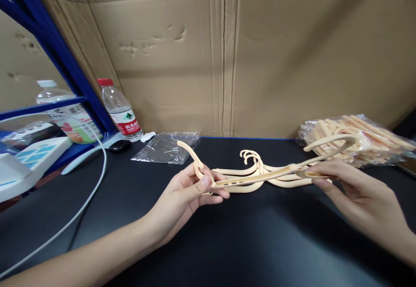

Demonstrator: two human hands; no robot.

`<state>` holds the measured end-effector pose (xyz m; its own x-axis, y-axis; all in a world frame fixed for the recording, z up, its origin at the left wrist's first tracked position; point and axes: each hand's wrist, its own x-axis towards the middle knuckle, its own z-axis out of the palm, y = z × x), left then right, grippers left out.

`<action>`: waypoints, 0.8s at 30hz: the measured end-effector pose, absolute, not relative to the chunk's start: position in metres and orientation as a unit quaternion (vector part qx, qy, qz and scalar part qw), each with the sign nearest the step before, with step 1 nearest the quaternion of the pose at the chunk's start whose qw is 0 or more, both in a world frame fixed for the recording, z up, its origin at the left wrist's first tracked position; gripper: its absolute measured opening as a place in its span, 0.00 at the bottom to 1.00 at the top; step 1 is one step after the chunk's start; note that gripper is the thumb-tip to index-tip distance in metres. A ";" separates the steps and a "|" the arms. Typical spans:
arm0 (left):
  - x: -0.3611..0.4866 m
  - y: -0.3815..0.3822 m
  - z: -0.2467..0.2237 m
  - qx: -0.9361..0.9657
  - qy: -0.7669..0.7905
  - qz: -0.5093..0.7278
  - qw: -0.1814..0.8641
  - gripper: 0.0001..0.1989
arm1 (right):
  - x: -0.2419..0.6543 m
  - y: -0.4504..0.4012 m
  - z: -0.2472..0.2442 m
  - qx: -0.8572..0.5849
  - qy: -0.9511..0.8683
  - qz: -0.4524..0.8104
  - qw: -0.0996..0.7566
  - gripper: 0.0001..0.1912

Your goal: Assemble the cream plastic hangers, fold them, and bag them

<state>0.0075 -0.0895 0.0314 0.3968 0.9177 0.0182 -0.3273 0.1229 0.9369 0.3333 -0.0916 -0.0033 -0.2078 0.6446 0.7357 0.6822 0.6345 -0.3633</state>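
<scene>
A beige plastic clothes hanger [260,178] is held up level between my two hands. My left hand [185,196] pinches its left end with thumb and fingers, where a small curved beige piece [188,149] sticks up; whether that piece is joined to the hanger I cannot tell. Fingers of my right hand [360,200] close on the hanger's other end, beside its large curved hook. Just behind the held hanger, several similar hangers [248,188] lie overlapped on the black table [240,243], their hooks together and pointing away.
A clear bag of beige hanger parts [360,135] lies at the back right. At the back left are a flat clear plastic bag [165,147], a red-capped bottle [120,109] and a blue rack [55,53]. A white cable [94,191] crosses the left side. Cardboard [276,53] stands behind.
</scene>
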 end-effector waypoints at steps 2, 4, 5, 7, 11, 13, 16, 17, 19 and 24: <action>0.008 -0.090 0.032 0.475 0.310 0.455 0.686 0.06 | 0.332 -0.092 -0.002 -0.424 -0.777 -0.021 0.464 0.09; 0.008 -0.091 0.032 0.479 0.312 0.454 0.684 0.07 | 0.330 -0.092 -0.001 -0.421 -0.779 -0.023 0.463 0.09; 0.009 -0.091 0.031 0.482 0.310 0.454 0.682 0.07 | 0.329 -0.093 0.000 -0.419 -0.781 -0.024 0.462 0.09; 0.010 -0.092 0.030 0.485 0.304 0.459 0.680 0.06 | 0.327 -0.094 0.000 -0.413 -0.785 -0.027 0.461 0.09; 0.010 -0.093 0.030 0.476 0.307 0.457 0.685 0.05 | 0.327 -0.096 -0.002 -0.411 -0.784 -0.035 0.464 0.09; 0.010 -0.094 0.032 0.472 0.307 0.457 0.688 0.06 | 0.328 -0.096 -0.003 -0.409 -0.781 -0.027 0.471 0.09; 0.009 -0.095 0.034 0.472 0.305 0.460 0.688 0.06 | 0.329 -0.097 -0.004 -0.411 -0.778 -0.026 0.475 0.09; 0.009 -0.095 0.035 0.474 0.305 0.459 0.687 0.06 | 0.329 -0.096 -0.004 -0.412 -0.778 -0.029 0.474 0.09; 0.009 -0.096 0.034 0.477 0.307 0.458 0.685 0.06 | 0.328 -0.096 -0.004 -0.409 -0.776 -0.044 0.477 0.09; 0.009 -0.094 0.030 0.490 0.307 0.459 0.675 0.09 | 0.328 -0.096 -0.004 -0.396 -0.787 -0.033 0.471 0.10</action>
